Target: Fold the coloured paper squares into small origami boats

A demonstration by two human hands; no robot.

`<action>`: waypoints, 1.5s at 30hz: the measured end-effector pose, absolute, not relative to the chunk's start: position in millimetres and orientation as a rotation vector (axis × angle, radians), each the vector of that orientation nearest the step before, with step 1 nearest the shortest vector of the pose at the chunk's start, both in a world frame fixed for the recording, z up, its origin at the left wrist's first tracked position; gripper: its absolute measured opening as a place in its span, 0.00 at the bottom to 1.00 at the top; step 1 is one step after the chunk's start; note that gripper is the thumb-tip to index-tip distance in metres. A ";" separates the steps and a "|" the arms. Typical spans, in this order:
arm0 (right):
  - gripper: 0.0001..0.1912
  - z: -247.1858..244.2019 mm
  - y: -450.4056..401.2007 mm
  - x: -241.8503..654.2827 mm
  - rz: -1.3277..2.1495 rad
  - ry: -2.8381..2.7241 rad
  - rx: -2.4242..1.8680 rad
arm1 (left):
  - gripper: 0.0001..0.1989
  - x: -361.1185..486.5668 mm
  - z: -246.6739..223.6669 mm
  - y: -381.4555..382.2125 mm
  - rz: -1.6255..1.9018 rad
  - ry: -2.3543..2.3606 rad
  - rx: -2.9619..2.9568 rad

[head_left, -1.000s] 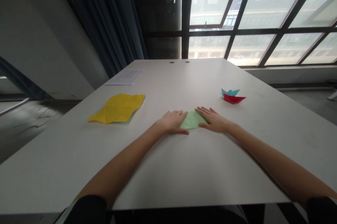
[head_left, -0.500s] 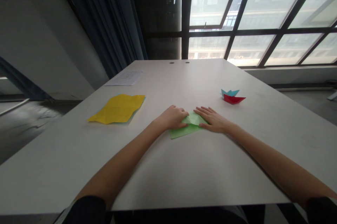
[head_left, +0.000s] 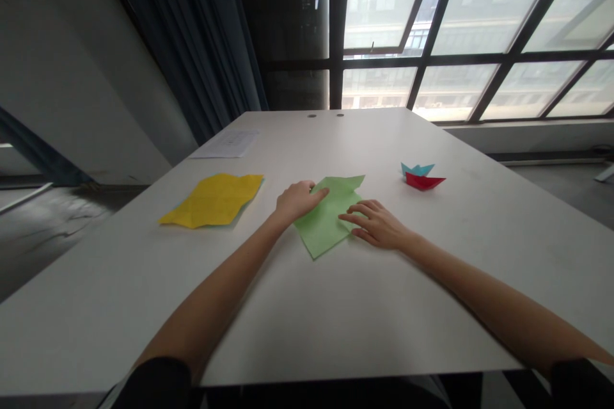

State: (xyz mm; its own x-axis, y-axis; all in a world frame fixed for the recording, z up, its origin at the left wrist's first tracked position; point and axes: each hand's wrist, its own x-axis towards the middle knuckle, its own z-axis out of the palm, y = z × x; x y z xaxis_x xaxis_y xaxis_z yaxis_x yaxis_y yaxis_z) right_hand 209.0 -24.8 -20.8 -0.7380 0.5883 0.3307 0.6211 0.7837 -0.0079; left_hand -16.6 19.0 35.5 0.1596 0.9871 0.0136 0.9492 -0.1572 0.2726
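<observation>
A green sheet of paper (head_left: 323,223) lies creased on the white table between my hands, its far flap lifted and pointing right. My left hand (head_left: 298,200) grips the sheet's left edge, thumb on top and the other fingers curled at the edge. On the right side of the paper rests my right hand (head_left: 377,223), its fingers spread and slightly bent, fingertips at the sheet's edge.
A yellow sheet (head_left: 215,200) with another sheet beneath it lies at the left. Farther back is a white printed paper (head_left: 228,143). To the right stand a blue paper boat (head_left: 418,169) and a red paper boat (head_left: 425,182). The white table (head_left: 355,313) reaches toward the windows.
The green paper's folded-down part has opened out away from me, showing more of the sheet. My left hand has moved slightly left and away, and my right hand's fingers have spread and lifted.
</observation>
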 end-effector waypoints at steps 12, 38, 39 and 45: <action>0.19 -17.1 -15.5 217.9 0.129 -2.723 -0.897 | 0.22 -46.0 24.2 42.2 0.102 2.021 2.173; 0.22 -41.0 14.9 255.9 0.147 -2.463 -1.236 | 0.17 -50.3 -21.5 62.0 0.680 1.314 1.569; 0.24 -42.2 15.7 256.4 0.125 -2.423 -1.302 | 0.17 -48.8 -20.5 61.2 0.711 1.294 1.520; 0.32 -50.5 25.3 261.6 0.098 -2.299 -1.631 | 0.15 -44.7 -19.5 58.1 0.769 1.204 1.391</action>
State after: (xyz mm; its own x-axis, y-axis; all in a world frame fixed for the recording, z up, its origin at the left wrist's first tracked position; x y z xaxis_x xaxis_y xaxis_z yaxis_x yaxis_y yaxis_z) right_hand 261.6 25.3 -50.5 -0.2970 0.9297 0.2180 0.9077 0.3457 -0.2379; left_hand -44.7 58.1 -19.5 0.2761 0.9458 -0.1710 0.2427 0.1035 0.9646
